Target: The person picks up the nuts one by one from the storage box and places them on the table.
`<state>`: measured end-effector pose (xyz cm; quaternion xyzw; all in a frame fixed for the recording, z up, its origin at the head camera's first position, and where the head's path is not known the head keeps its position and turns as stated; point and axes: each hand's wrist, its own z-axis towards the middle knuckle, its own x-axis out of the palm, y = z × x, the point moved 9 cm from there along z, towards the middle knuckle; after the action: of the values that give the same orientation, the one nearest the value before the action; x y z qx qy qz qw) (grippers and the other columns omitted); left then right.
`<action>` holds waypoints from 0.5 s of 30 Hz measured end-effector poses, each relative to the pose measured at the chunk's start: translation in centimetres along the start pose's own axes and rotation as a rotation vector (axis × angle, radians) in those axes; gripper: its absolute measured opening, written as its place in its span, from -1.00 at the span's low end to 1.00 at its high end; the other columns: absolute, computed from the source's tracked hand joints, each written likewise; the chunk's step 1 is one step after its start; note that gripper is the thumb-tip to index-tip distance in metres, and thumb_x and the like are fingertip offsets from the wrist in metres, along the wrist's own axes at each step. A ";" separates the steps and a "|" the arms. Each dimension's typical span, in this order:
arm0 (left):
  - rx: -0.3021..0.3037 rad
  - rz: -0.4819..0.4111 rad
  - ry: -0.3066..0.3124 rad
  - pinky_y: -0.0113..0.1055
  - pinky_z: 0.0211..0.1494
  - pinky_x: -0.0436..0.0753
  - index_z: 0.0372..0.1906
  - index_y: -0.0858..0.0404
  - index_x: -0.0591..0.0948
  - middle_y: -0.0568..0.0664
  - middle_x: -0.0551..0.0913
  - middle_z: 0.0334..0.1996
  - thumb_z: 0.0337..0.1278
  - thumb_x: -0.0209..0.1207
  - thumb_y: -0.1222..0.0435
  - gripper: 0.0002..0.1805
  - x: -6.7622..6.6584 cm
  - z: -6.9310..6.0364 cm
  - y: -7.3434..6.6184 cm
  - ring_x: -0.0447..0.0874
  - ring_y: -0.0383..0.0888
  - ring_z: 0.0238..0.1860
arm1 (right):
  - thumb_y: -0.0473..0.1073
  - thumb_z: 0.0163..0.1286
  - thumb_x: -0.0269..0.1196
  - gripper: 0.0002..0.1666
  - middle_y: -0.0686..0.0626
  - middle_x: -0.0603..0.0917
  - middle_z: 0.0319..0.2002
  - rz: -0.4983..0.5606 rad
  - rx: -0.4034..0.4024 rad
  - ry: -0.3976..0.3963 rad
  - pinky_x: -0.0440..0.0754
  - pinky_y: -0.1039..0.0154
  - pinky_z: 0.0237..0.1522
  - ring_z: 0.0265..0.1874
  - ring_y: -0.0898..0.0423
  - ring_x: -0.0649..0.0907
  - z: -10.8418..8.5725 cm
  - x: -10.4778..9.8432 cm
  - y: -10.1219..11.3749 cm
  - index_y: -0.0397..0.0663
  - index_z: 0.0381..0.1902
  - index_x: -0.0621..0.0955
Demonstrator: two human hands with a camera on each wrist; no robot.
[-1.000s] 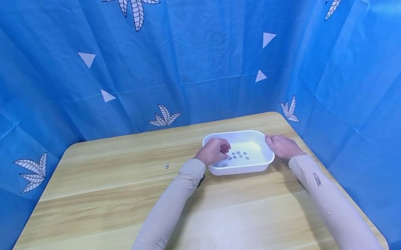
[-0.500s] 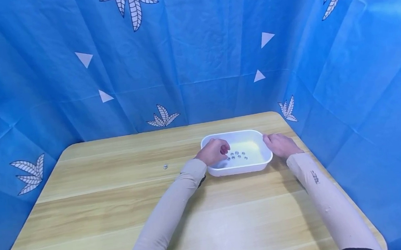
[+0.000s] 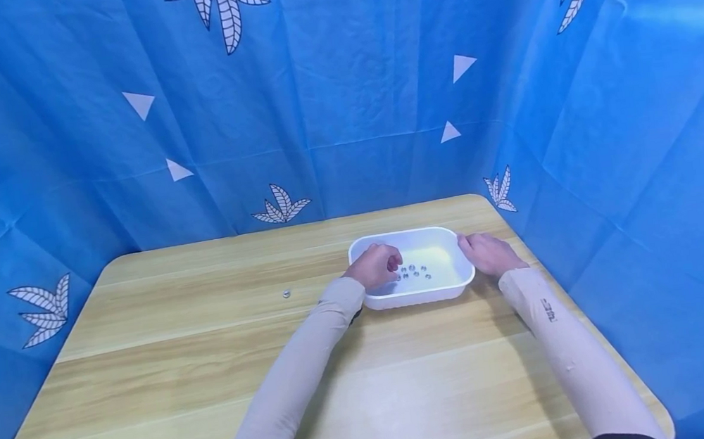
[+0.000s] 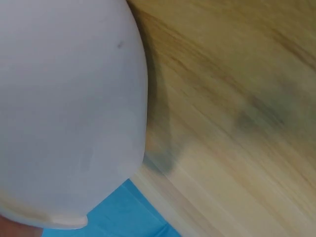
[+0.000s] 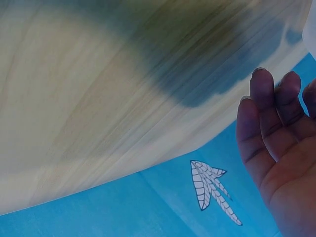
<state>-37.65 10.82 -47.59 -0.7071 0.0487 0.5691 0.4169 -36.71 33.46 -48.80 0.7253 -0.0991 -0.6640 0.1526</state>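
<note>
The basin [image 3: 422, 297] sits on the table [image 3: 437, 374], between the left hand [image 3: 377, 265] and the right hand [image 3: 490, 253]. Inside it, small pieces [image 3: 412, 268] lie right of the left hand; a lone piece [image 3: 286, 293] lies on the table, left of that hand. The curtain [image 3: 366, 105] hangs beyond both hands and right of the right

The tray [image 3: 420, 298] is white, the curtain [image 3: 366, 105] blue (white leaves [image 3: 230, 20]).

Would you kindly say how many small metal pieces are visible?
8: one piece on the table left of the white tray, seven inside; the left hand may hide more.
</note>
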 end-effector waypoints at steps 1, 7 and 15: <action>-0.002 0.006 -0.001 -0.37 0.01 0.73 -0.02 0.32 0.74 0.05 0.80 -0.20 0.14 0.40 0.45 -0.72 0.0 0.0 0.0 0.73 -0.15 -0.17 | 0.21 0.67 -0.42 -0.13 -0.40 0.60 0.29 -0.002 -0.001 0.000 0.47 -0.33 0.38 0.30 -0.40 0.56 0.0 0.0 0.0 -0.33 0.36 0.51; -0.001 0.044 -0.010 -0.34 0.00 0.74 -0.03 0.32 0.74 0.05 0.80 -0.24 0.14 0.39 0.44 -0.73 0.4 0.2 0.0 0.73 -0.13 -0.18 | 0.21 0.68 -0.42 -0.13 -0.40 0.61 0.27 0.002 -0.009 -0.008 0.47 -0.33 0.38 0.29 -0.40 0.57 -0.2 0.0 0.1 -0.33 0.32 0.54; -0.011 0.085 0.005 -0.30 0.06 0.71 -0.02 0.30 0.74 0.04 0.80 -0.25 0.10 0.42 0.42 -0.70 0.7 0.4 -0.3 0.72 -0.12 -0.16 | 0.22 0.68 -0.42 -0.13 -0.40 0.63 0.25 0.002 -0.013 -0.019 0.50 -0.31 0.36 0.27 -0.39 0.58 -0.2 -0.1 0.2 -0.33 0.29 0.56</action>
<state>-37.51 11.57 -48.04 -0.7080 0.0768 0.5849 0.3884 -36.49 33.36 -48.60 0.7179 -0.0970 -0.6712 0.1571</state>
